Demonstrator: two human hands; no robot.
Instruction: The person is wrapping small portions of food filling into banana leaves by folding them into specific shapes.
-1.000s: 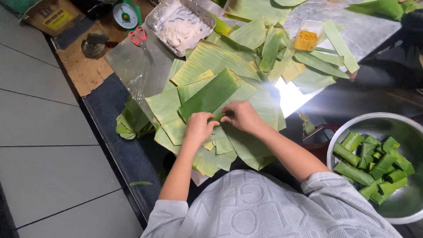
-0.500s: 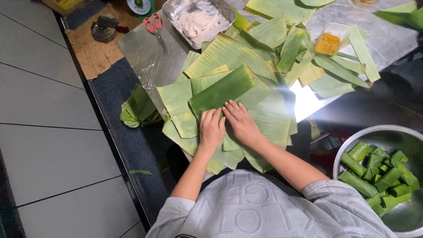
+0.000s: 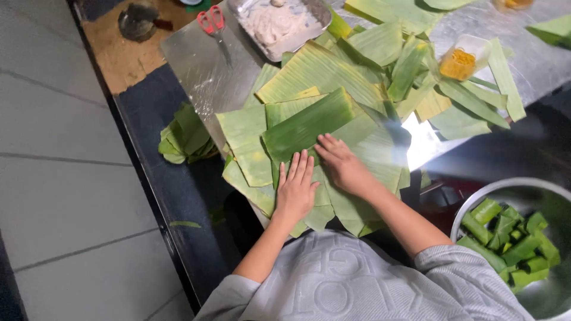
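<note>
A dark green banana leaf piece [image 3: 309, 123] lies on top of a pile of paler cut banana leaves [image 3: 321, 74] on a shiny metal table [image 3: 196, 65]. My left hand [image 3: 295, 190] rests flat, fingers together, on the pale leaves just below the dark piece. My right hand [image 3: 342, 163] lies beside it with its fingertips on the near edge of the dark leaf. Neither hand grips anything.
A metal tray of white dough [image 3: 276, 24] and red-handled scissors [image 3: 212, 22] sit at the table's far side. A small tub of orange filling [image 3: 461, 59] stands at the right. A metal bowl [image 3: 476, 205] of wrapped green parcels [image 3: 511, 238] is at lower right. Leaf scraps [image 3: 184, 137] lie on the dark ledge.
Both hands have gone from curled and pinching the leaves to flat on them, sliding up toward the dark leaf. The view has moved closer.
</note>
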